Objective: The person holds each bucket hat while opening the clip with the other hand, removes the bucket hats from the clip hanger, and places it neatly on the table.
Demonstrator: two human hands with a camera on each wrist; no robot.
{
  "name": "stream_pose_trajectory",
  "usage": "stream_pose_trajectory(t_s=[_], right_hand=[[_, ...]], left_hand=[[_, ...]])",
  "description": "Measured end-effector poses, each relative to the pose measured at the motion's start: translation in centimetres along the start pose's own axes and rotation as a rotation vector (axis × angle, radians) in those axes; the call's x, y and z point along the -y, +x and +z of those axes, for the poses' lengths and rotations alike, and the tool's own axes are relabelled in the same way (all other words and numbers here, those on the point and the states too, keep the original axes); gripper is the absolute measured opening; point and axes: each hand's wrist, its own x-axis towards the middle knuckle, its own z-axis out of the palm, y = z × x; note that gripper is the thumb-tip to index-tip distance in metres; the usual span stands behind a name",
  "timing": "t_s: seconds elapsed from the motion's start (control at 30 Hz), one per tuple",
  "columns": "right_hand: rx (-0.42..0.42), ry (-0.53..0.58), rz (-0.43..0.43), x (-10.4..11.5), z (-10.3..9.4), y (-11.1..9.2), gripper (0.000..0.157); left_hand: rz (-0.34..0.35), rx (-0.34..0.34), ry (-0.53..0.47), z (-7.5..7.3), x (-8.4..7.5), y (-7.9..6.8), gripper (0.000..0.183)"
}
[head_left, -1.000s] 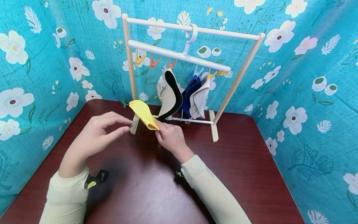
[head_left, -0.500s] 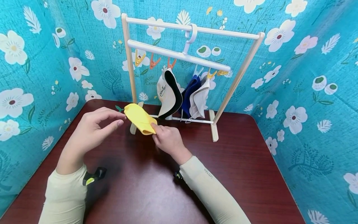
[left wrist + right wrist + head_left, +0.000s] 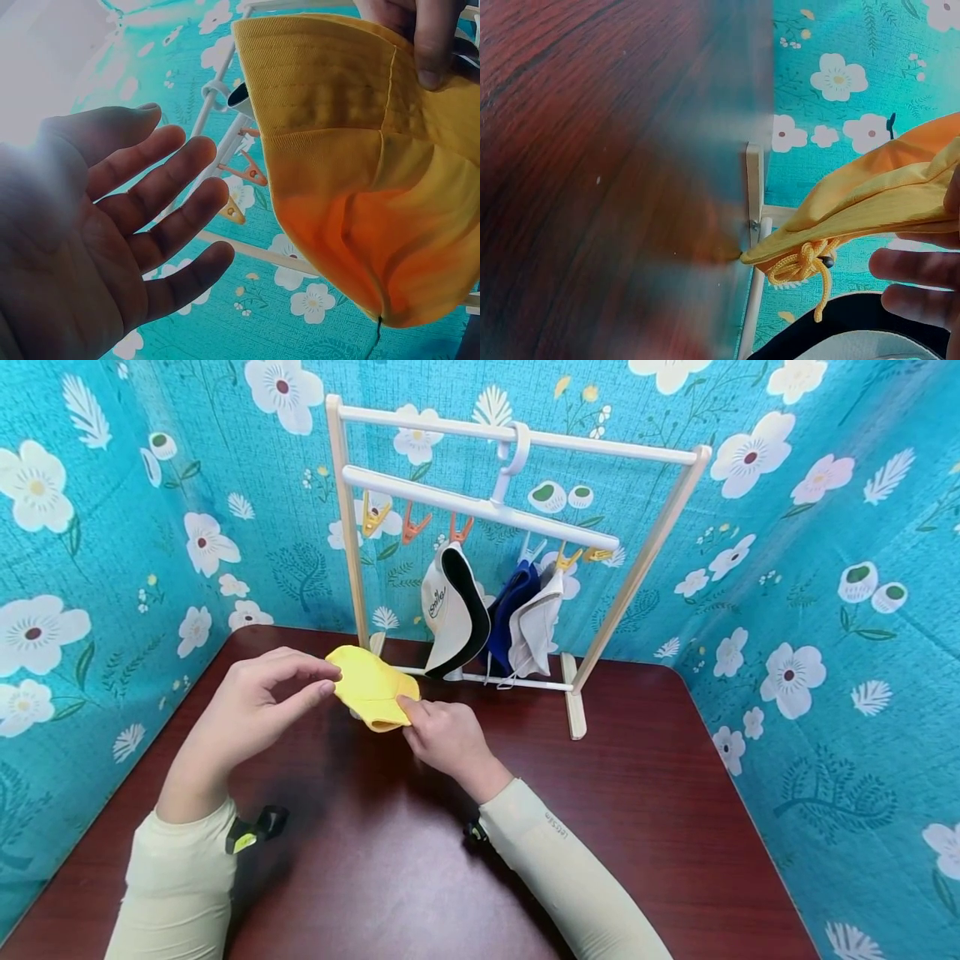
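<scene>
A yellow bucket hat (image 3: 363, 681) is held over the table, and my right hand (image 3: 453, 735) pinches its brim between thumb and fingers. A yellow cord (image 3: 802, 264) with a small dark bead dangles from the hat in the right wrist view. Close to the hat's left side is my left hand (image 3: 251, 718), its thumb and fingers spread. In the left wrist view that left hand (image 3: 124, 225) holds nothing, and a gap separates its fingertips from the hat (image 3: 330, 157). A dark green stem sticks out of the crown's tip there.
A wooden rack (image 3: 652, 564) at the back carries a white hanger (image 3: 480, 510) with coloured clips. From it hang a cream hat (image 3: 441, 610) with a black inside, a blue hat (image 3: 504, 610) and a pale hat (image 3: 536, 627). Floral cloth (image 3: 787, 635) surrounds the dark red table (image 3: 637, 827).
My right hand has drawn the yellow hat a little left and nearer, turning its side more toward the head camera. My left hand has shifted slightly left. The hanging hats look unchanged.
</scene>
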Motion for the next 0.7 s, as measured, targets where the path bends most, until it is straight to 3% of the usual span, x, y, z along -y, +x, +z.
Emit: stream_pose_trajectory(t_s=[0.43, 0.7], right_hand=[[0.003, 0.013, -0.072, 0.7, 0.2, 0.3, 0.032], [0.094, 0.013, -0.137, 1.1, 0.4, 0.4, 0.034]], left_hand=[[0.041, -0.004, -0.009, 0.1, 0.0, 0.1, 0.031], [0.028, 0.013, 0.02, 0.0, -0.1, 0.1, 0.029]])
